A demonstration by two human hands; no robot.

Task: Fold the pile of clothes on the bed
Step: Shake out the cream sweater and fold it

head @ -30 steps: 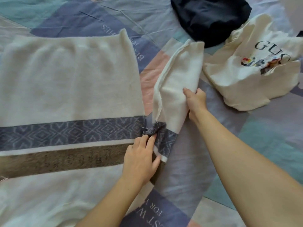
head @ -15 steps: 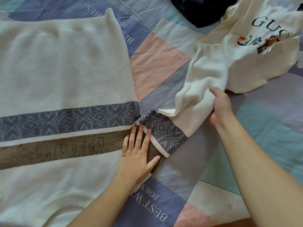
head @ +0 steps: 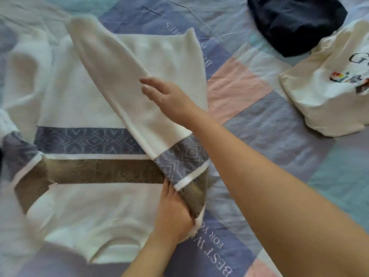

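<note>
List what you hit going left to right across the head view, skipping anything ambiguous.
Other sleeve → sweater body → sleeve folded across it → pink patch of the bedsheet → navy garment → cream printed T-shirt. The hands overlap the folded sleeve, so left out.

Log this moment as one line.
step: sleeve fold | left hand: pressing shoulder | right hand: flat on sleeve across sweater | pending: other sleeve
</note>
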